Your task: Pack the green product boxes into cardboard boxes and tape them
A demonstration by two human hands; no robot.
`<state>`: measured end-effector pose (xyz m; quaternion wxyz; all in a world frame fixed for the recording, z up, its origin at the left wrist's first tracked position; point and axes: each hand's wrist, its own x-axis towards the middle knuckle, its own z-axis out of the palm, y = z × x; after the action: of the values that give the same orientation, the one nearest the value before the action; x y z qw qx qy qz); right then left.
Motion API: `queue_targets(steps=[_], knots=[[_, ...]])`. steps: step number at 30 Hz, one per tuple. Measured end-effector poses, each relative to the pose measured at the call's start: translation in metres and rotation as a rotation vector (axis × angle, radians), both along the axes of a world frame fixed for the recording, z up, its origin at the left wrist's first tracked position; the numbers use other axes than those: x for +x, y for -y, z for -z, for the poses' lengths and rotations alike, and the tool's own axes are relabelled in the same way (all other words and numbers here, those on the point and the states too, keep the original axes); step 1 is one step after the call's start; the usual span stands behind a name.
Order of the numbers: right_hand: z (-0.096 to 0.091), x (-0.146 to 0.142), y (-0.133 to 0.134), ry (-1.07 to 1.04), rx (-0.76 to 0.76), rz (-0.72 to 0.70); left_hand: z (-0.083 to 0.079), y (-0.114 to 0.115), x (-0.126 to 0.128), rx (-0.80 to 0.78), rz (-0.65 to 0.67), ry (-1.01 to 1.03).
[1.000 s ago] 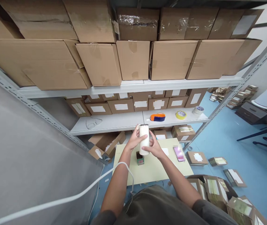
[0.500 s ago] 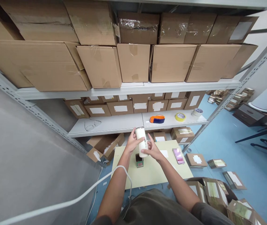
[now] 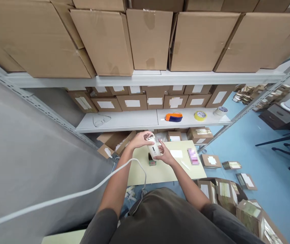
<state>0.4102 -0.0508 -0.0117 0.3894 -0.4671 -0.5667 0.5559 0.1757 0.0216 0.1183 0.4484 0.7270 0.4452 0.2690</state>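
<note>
A white tumbler (image 3: 154,149) with small dark print on its side is tilted in the air above the pale yellow table (image 3: 163,173). My left hand (image 3: 142,139) grips it from above, fingers curled over the lid end. Around its lower part, my right hand (image 3: 165,153) holds it with thumb and fingers. Just below the tumbler stands a small green box (image 3: 152,160) with a dark open top, partly hidden by the tumbler.
On the table lie a white paper (image 3: 176,154), a thin white strip (image 3: 185,165) and a blurred pink item (image 3: 193,156). A white cable (image 3: 83,192) arcs past my left forearm. The shelf (image 3: 132,119) carries glasses, tape rolls and cartons. Cartons (image 3: 225,191) crowd the lower right.
My left hand has moved up from the tumbler's side to over its lid. The tumbler has turned, so its print faces me. The view has tipped downward.
</note>
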Motion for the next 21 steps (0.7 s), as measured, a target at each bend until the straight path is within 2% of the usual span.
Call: queue_targets(steps=[2,6,11,16,21], knots=[[0.021,0.005,0.0,0.106,-0.035,0.033,0.014,0.002,0.001,0.039,-0.049,-0.074],[0.069,0.015,-0.001,0.23,-0.187,0.069,0.054,0.008,0.007,0.057,-0.122,-0.135],[0.118,0.002,-0.006,0.286,-0.283,0.11,0.1,0.012,0.01,0.087,-0.133,-0.207],[0.139,-0.02,-0.023,0.399,-0.284,0.067,0.131,0.018,0.009,0.092,-0.114,-0.29],[0.156,-0.03,-0.026,0.35,-0.194,0.012,0.163,0.026,0.009,0.056,-0.083,-0.366]])
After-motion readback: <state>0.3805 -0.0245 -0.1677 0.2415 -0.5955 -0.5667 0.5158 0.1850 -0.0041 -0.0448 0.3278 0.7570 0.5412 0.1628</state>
